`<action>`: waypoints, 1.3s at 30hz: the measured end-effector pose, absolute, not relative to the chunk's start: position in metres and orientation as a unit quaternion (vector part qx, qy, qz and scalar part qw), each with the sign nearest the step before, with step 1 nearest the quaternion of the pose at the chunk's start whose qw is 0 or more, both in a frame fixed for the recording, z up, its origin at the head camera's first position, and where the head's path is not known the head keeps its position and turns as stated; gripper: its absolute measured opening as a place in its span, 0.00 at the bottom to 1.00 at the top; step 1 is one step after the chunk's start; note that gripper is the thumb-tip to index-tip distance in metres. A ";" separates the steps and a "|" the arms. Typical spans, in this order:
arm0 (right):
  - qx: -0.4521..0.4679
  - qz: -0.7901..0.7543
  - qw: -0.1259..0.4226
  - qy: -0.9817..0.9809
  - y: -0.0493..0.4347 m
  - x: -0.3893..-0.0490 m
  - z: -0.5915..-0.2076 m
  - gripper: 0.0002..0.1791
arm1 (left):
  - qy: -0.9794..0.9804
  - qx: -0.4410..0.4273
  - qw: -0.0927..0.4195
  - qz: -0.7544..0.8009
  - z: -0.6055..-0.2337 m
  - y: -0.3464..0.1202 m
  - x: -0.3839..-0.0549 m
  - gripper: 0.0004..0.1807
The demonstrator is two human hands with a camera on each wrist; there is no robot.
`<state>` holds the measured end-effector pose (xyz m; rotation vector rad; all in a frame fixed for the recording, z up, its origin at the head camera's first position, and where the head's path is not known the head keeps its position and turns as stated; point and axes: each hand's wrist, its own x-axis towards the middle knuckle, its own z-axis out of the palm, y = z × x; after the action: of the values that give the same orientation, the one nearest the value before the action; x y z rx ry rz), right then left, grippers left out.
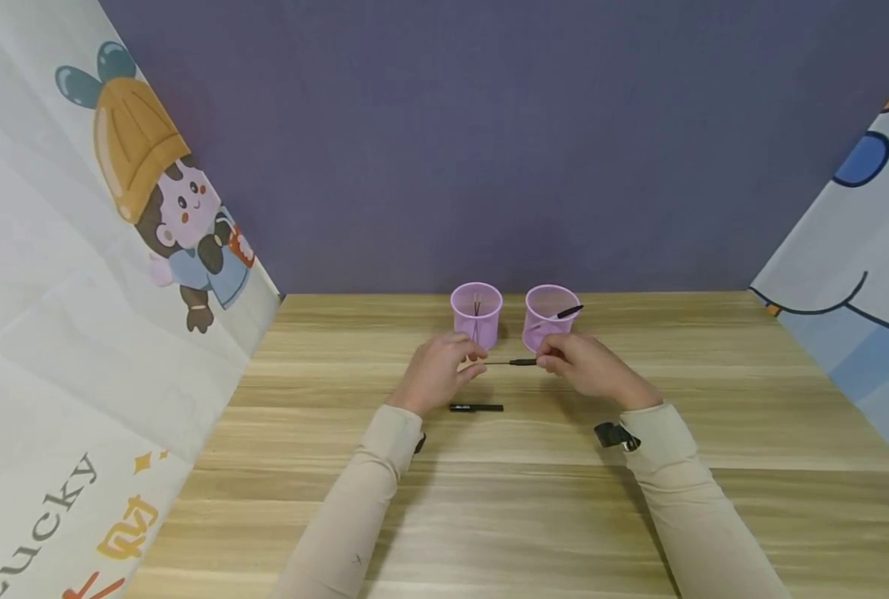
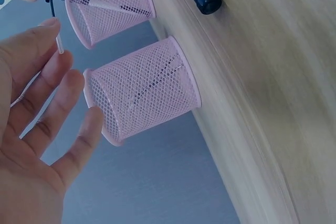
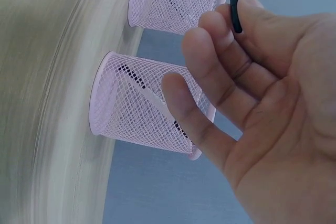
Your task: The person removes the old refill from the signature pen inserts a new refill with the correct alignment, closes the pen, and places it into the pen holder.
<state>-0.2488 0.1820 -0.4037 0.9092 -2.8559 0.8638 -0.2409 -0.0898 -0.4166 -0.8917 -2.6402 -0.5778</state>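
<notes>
As I watch, the right hand (image 1: pixel 583 368) grips the pen (image 1: pixel 523 362) at six o'clock from the cups (image 1: pixel 463 327); the left hand (image 1: pixel 439 371) pinches its thin rod (image 1: pixel 498 363); crooked pressure might bend it, slackness drop it.

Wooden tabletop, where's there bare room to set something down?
Bare tabletop lies left of the left pink cup, right of the right pink cup, and between the sleeves, nearer than the black marker. It's crowded before the cups, where the left hand, right hand and slim pen are.
</notes>
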 end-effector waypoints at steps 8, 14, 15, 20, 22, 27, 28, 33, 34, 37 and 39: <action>0.294 0.269 0.013 -0.917 0.181 -0.249 -0.404 0.04 | -0.913 -0.321 0.159 -0.193 -0.418 -0.088 -0.241 0.08; 0.291 0.268 0.011 -0.918 0.182 -0.249 -0.404 0.04 | -0.911 -0.325 0.162 -0.195 -0.419 -0.087 -0.241 0.07; 0.291 0.268 0.011 -0.918 0.182 -0.249 -0.404 0.04 | -0.911 -0.325 0.162 -0.195 -0.420 -0.087 -0.242 0.07; 0.290 0.271 0.006 -0.918 0.183 -0.249 -0.403 0.04 | -0.909 -0.328 0.170 -0.191 -0.422 -0.088 -0.243 0.06; 0.289 0.270 0.005 -0.918 0.183 -0.249 -0.403 0.04 | -0.907 -0.331 0.175 -0.192 -0.422 -0.088 -0.244 0.06; 0.289 0.268 0.006 -0.919 0.183 -0.249 -0.402 0.04 | -0.902 -0.337 0.178 -0.204 -0.423 -0.089 -0.244 0.06; 0.290 0.268 0.007 -0.919 0.183 -0.249 -0.402 0.04 | -0.901 -0.337 0.179 -0.206 -0.423 -0.089 -0.244 0.05; 0.289 0.270 0.004 -0.918 0.182 -0.249 -0.402 0.04 | -0.901 -0.336 0.184 -0.203 -0.422 -0.089 -0.243 0.04; 0.288 0.269 0.004 -0.919 0.182 -0.249 -0.402 0.04 | -0.901 -0.336 0.185 -0.201 -0.422 -0.090 -0.242 0.04; 0.286 0.269 0.002 -0.920 0.183 -0.248 -0.402 0.03 | -0.902 -0.335 0.186 -0.199 -0.422 -0.090 -0.242 0.04; 0.285 0.268 0.001 -0.920 0.183 -0.248 -0.401 0.03 | -0.903 -0.333 0.185 -0.200 -0.421 -0.090 -0.241 0.04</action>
<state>-0.2481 0.1835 -0.4013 0.8952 -2.8896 0.8425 -0.2415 -0.0899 -0.4209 -0.9377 -2.5444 -0.5630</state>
